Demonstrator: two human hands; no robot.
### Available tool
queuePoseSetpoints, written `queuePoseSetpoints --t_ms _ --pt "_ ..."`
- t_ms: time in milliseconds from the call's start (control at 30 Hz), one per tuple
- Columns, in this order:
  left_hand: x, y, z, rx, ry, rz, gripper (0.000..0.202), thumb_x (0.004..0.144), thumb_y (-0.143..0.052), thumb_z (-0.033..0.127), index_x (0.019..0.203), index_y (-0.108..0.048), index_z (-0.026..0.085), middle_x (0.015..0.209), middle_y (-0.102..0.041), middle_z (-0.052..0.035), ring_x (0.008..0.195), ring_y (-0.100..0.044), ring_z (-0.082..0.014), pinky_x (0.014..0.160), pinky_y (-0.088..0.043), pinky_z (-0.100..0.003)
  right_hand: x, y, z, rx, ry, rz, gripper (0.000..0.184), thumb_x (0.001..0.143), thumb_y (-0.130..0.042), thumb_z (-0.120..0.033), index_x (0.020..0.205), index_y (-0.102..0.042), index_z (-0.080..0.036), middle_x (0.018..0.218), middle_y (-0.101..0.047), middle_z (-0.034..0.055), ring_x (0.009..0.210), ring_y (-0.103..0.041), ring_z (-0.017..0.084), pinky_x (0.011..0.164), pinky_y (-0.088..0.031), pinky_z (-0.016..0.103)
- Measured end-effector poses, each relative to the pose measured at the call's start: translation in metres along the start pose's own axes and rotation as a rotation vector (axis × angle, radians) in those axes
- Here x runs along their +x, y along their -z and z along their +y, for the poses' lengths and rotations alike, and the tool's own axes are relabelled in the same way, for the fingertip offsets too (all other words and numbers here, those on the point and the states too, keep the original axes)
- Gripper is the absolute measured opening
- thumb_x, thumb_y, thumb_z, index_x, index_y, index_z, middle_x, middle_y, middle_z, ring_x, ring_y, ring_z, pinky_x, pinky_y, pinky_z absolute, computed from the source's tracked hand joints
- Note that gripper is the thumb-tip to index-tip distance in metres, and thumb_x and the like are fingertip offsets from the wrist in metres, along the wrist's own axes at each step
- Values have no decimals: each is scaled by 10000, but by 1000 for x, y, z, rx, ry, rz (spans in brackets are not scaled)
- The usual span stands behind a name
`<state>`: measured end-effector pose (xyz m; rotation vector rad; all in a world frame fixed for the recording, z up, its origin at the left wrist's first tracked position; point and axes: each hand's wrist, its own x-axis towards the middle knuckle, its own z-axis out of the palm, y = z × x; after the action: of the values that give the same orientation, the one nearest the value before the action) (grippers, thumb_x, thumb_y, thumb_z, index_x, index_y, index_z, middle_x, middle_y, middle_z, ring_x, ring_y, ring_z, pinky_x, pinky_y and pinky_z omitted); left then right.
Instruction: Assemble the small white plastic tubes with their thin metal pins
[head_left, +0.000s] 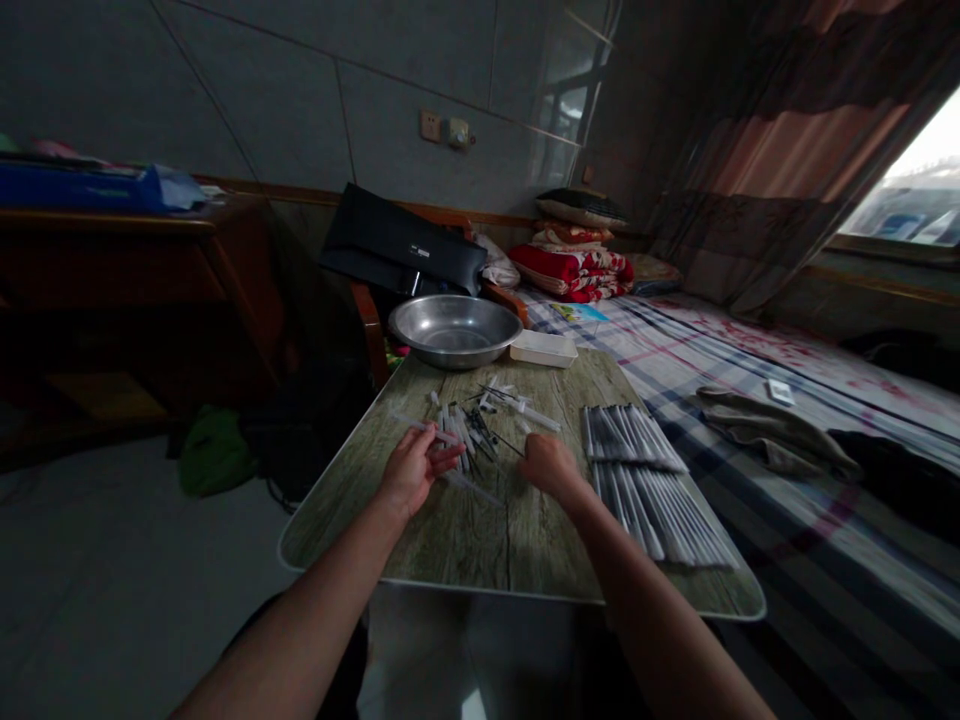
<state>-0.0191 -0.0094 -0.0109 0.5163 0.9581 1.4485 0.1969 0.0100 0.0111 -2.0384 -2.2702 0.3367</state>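
Note:
Over the middle of the wood-patterned table, my left hand [411, 470] pinches a translucent plastic tube [411, 421] between thumb and fingers, with the other fingers partly spread. My right hand [550, 462] is closed around one end of a thin dark rod [509, 445], which points up and left. Between and beyond the hands lies a loose pile of translucent tubes [459, 428] mixed with thin dark pieces [481, 436]. Another clear tube [478, 490] rests below my left hand. Right of my right hand are two rows of slim, pen-like white sticks [637, 500], laid side by side.
On the table's [547, 560] far end stand a wide metal basin [457, 350] and a shallow white box [544, 349]. A bed [750, 400] with checked sheet borders the right side. A black case [405, 245] leans on a chair behind. A wooden desk [135, 240] stands left.

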Motion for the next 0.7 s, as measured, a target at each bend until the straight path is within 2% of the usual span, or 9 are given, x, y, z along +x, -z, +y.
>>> queuePoseSetpoints --t_ms 67,133,233,300,367,467,700 --pt "-2 -3 -1 17 1 5 197 806 -646 276 895 -493 189 763 -703 -44 630 -713 -206 484 -535 -242 -10 0 11 184 68 34 174 704 -529 -158 833 -644 -138 808 -681 97 767 -637 190 634 -428 254" --pt "-3 -6 -1 21 2 -4 189 802 -653 239 890 -494 187 760 -704 -41 640 -713 -195 506 -544 -238 -21 -1 19 471 136 34 197 695 -511 -153 868 -606 -151 702 -632 30 641 -592 139 566 -400 225" --pt "-4 -10 -1 -4 25 -13 187 769 -683 171 866 -524 171 749 -703 -35 674 -712 -174 555 -559 -226 -35 0 21 933 178 -83 237 709 -513 -224 935 -555 -170 606 -544 -46 467 -474 85 447 -329 190" --pt "-4 -13 0 -35 58 -3 156 764 -686 153 849 -555 155 745 -706 -41 678 -709 -165 553 -559 -214 -43 3 17 1125 193 -165 245 696 -545 -274 919 -548 -174 596 -521 -60 430 -424 70 410 -296 182" --pt "-5 -15 1 -64 94 4 95 788 -661 155 839 -582 141 740 -709 -50 662 -704 -158 522 -549 -201 -47 6 13 1211 198 -196 254 678 -574 -291 902 -554 -174 599 -517 -61 433 -407 63 403 -285 179" --pt "-6 -18 2 -97 125 5 25 827 -612 151 831 -601 129 736 -710 -53 632 -696 -145 480 -532 -188 -49 9 9 1224 193 -216 251 658 -591 -283 883 -568 -174 587 -515 -60 443 -394 57 414 -284 174" --pt "-6 -20 -1 -57 90 -26 90 789 -669 181 830 -607 130 731 -711 -45 593 -687 -139 464 -530 -187 -48 6 8 1244 189 -225 234 653 -606 -263 865 -595 -167 585 -533 -44 461 -406 59 419 -282 174"
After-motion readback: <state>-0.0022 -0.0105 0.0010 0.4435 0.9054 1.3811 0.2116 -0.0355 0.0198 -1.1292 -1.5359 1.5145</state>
